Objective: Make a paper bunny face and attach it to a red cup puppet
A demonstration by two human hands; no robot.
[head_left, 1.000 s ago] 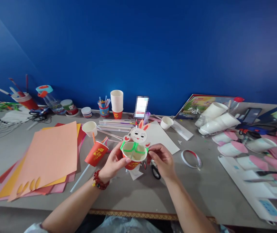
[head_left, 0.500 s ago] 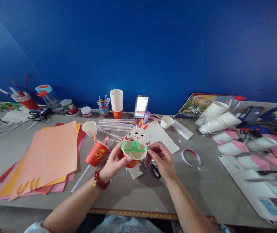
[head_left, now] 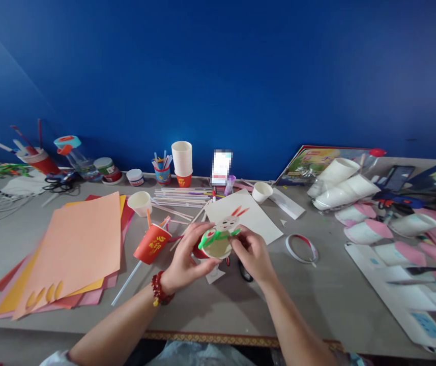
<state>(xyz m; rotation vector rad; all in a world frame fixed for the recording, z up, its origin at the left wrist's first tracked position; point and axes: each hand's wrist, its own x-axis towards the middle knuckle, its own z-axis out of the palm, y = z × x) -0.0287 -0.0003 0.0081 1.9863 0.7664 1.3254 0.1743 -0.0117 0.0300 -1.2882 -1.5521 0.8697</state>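
Paper cup (head_left: pixel 220 248) with a rabbit face (head_left: pixel 228 223) at its far rim, held in both hands over the front middle of a grey counter (head_left: pixel 210 317). The rabbit has orange ears (head_left: pixel 239 211), and green strips (head_left: pixel 216 236) reach across the cup's mouth. The left hand (head_left: pixel 192 259) curls around the cup's left side, its grip closed on it, with the thumb along the near rim. The right hand (head_left: pixel 255 254) has its grip drawn in, thumb and fingers together at the right end of the green strips, probably pinching it, though blur softens the detail. Black-handled scissors (head_left: pixel 245 272) lie below the right hand. Behind is a white sheet (head_left: pixel 261 227); to the left, a tilted red cup (head_left: pixel 152 244) with a pale straw (head_left: pixel 126 283), beside layered coloured paper (head_left: pixel 84 244). To the right sits a white ring (head_left: pixel 291 251). Farther back are loose straws (head_left: pixel 183 198) and stacked white cups (head_left: pixel 182 158), before a blue wall (head_left: pixel 218 76).
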